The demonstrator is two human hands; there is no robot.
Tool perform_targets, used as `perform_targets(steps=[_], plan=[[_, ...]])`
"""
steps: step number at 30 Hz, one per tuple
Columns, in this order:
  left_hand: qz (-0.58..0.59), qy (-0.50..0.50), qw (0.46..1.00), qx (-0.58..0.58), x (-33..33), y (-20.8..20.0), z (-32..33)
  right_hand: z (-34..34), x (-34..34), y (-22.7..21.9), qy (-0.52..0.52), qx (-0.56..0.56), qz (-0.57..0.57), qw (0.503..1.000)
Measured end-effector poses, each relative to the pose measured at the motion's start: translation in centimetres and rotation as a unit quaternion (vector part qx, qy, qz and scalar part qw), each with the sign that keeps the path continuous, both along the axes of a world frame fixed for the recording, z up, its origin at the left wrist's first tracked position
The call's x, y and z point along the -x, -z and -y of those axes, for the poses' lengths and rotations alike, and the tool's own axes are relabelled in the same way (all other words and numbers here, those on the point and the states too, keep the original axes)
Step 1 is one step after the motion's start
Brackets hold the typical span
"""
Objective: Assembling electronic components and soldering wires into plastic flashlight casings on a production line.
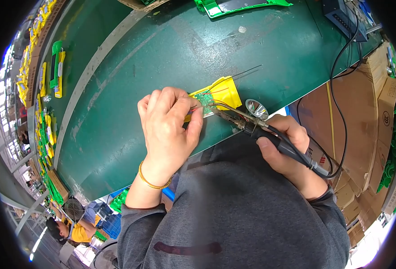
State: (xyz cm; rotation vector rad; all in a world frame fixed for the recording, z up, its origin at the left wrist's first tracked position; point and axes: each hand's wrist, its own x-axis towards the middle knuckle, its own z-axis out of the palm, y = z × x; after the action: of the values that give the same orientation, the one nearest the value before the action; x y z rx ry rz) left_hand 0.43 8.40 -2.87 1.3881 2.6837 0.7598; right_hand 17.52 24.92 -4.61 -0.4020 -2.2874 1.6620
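Observation:
My right hand (290, 141) grips a black soldering iron (276, 142) with a thin metal feed tube along it. The iron's tip meets a small green circuit board (205, 97) that lies on a yellow plastic housing (227, 92). From the left, my left hand (171, 116) pinches a thin red wire at the board's edge; its fingertips partly hide the wire and that side of the board. Red and black wires stick out from the board to the right. A shiny reflector cup (256, 109) rests beside the housing, close to the iron.
The green table (131, 103) bears a green plastic shell (238, 6) at its far edge. A blue control box (345, 20) stands far right, and a black cable (337, 89) hangs to the iron. Cardboard boxes (359, 121) are at right; yellow and green housings (57, 69) lie left.

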Motion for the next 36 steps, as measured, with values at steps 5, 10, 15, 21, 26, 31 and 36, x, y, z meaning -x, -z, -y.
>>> perform_targets(steps=[5, 10, 15, 21, 26, 31, 36], plan=[[0.006, 0.004, 1.0, 0.011, 0.2, -0.1, -0.4, -0.7, -1.3, 0.4, 0.025, 0.107, 0.045, 0.993], [0.018, 0.011, 0.999, 0.024, 0.3, -0.3, -0.8, -0.3, 1.1, -0.3, 0.07, 0.216, 0.009, 0.974], [0.028, 0.012, 0.999, 0.03, 0.1, -0.5, -1.2, 1.3, 7.8, -1.2, 0.103, 0.421, -0.072, 0.898], [0.064, 0.001, 0.998, 0.013, 0.3, -1.8, -1.0, 1.7, 9.5, -0.5, 0.091, 0.413, -0.063, 0.904], [-0.003, 0.021, 1.0, 0.016, -0.2, -3.2, 0.8, 1.3, 9.1, -0.5, 0.066, 0.399, -0.051, 0.913], [0.057, 0.016, 0.998, 0.035, -0.7, -4.7, 0.6, 1.0, 8.8, -0.4, 0.064, 0.381, -0.048, 0.921], [0.162, 0.086, 0.982, -0.041, 0.5, -2.5, -1.1, 1.0, 8.5, -0.5, 0.075, 0.383, -0.042, 0.92]])
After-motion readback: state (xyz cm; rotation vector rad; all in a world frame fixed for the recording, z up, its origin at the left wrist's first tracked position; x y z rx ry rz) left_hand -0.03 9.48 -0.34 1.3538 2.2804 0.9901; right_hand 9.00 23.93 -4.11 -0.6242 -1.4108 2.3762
